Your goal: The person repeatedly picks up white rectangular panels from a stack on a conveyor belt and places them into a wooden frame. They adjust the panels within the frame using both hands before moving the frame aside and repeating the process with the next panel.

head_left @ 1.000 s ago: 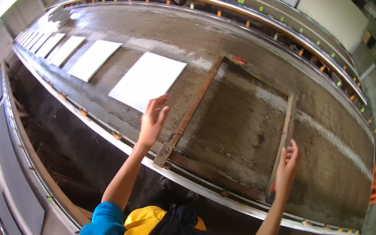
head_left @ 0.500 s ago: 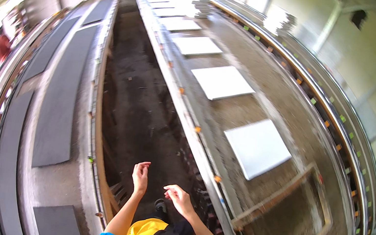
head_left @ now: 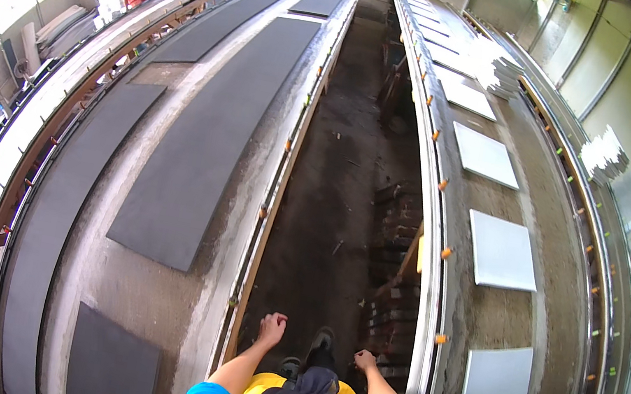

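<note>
Remotely, I cannot tell whether the curled left hand (head_left: 272,329) and right hand (head_left: 366,361) close their grip fully; at four o'clock on the worktop (head_left: 496,315), the nearest white sheet (head_left: 495,390) looks light, probably flexible, best held by opposite edges.

Free passage up the aisle (head_left: 341,168), left table (head_left: 142,285) and right table (head_left: 496,315) as barriers

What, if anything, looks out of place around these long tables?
The stack of white sheets toward the far end of the right-hand table: its edges jut out unevenly, while the single sheets lie in a row. A few small pale scraps dot the dark aisle floor. No spill stands out.
</note>
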`<state>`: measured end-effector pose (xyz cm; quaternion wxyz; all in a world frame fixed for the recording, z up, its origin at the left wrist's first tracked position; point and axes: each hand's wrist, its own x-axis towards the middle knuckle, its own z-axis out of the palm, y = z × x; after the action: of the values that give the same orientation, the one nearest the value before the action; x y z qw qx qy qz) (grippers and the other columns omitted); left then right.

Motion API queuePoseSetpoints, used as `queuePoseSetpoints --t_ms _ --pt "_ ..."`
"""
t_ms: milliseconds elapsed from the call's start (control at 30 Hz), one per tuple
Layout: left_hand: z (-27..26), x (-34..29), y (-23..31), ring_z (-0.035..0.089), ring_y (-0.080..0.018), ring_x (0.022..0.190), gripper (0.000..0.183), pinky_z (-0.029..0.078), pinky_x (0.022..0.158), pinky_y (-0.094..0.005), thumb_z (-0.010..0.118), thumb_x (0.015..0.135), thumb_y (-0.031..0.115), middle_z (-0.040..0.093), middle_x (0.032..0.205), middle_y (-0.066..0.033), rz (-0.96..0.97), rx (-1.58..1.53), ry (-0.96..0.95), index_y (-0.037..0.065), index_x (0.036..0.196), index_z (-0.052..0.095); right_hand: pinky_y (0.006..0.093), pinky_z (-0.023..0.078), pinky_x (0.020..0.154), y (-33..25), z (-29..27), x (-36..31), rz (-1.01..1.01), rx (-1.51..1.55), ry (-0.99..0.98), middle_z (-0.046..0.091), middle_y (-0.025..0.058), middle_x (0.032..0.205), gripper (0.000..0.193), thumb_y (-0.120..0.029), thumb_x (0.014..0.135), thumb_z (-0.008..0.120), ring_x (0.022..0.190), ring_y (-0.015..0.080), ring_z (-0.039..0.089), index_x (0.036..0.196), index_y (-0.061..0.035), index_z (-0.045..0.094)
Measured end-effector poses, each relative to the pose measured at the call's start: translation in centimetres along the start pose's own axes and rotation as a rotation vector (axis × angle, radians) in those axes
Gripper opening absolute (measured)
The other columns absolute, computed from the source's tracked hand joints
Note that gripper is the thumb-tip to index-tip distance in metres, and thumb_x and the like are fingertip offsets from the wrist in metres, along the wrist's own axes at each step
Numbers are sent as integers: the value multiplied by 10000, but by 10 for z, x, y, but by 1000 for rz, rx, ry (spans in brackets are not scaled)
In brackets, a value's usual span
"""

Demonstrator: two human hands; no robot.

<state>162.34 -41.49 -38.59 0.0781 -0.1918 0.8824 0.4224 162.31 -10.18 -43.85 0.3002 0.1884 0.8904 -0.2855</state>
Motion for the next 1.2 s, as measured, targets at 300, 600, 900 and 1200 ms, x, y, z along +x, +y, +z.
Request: queuePoseSetpoints --t_ms 300,600,900,1200 --pt "20 145 -6 550 -286 969 247 436 843 -379 545 787 271 591 1002 -138 -211 24 -227 123 971 616 285 498 576 -102 -17 179 -91 64 -47 639 74 737 207 -185 782 518 606 149 608 913 -55 612" --pt "-17 351 87 582 -281 900 217 459 791 -354 550 795 194 618 927 -134 -92 -75 -3 73 963 612 284 485 540 -246 -128 325 -138 214 -86 629 88 722 217 -172 793 487 596 155 605 925 -41 599" --pt "-21 560 154 594 -242 893 219 459 790 -338 555 792 194 626 927 -123 -116 -137 10 75 966 614 281 487 536 -344 -189 467 -58 63 -186 637 80 745 208 -178 777 508 601 156 607 922 -65 605" --pt "-23 749 247 597 -239 872 211 462 767 -326 548 804 191 626 908 -119 0 -290 -24 74 968 611 318 406 411 -537 -283 616 -274 288 -280 549 70 566 190 -163 789 457 452 177 520 662 -60 553"
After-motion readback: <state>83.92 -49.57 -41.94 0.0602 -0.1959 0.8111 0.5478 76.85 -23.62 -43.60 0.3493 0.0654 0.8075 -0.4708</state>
